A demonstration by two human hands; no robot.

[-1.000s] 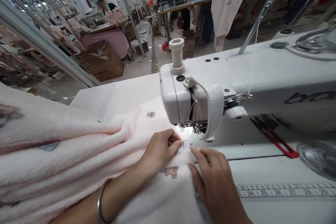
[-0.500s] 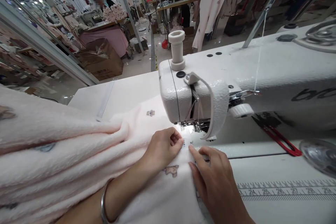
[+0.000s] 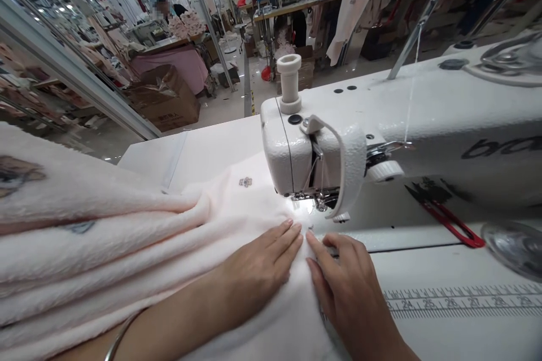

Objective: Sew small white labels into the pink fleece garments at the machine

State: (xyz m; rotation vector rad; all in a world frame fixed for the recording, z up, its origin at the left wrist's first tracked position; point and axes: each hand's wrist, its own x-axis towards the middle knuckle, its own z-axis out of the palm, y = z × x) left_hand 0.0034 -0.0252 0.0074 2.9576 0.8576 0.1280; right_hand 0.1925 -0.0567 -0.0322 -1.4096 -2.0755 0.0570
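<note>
The pale pink plush fabric (image 3: 178, 237) lies over the white bench (image 3: 144, 155), heaped in soft folds toward the left and smoothed thin where it runs up to the needle end of a white sewing machine (image 3: 393, 113). A little bear-like figure (image 3: 245, 181) is printed on the flat stretch beside the machine's head. The left hand (image 3: 266, 259) rests palm down on the cloth, fingers stretched out and lying close together, with the tips just short of the bright patch under the lamp. A metal bangle (image 3: 122, 334) circles that wrist. The right hand (image 3: 345, 268) sits at the cloth's right edge, thumb and forefinger parted, the other fingers curling under; the forefinger's tip is right by a small dark mark (image 3: 311, 228). Beyond it, under the machine's arm, I can see red-handled snips (image 3: 455, 223), and nearer the front a printed ruler scale (image 3: 457, 302) runs along the bench. Across the aisle stand a cardboard box (image 3: 173, 104) and a pink drape (image 3: 180, 67), with a co-worker (image 3: 163, 8) seated behind them, while more pale cloth (image 3: 359, 8) hangs off another worktable.
</note>
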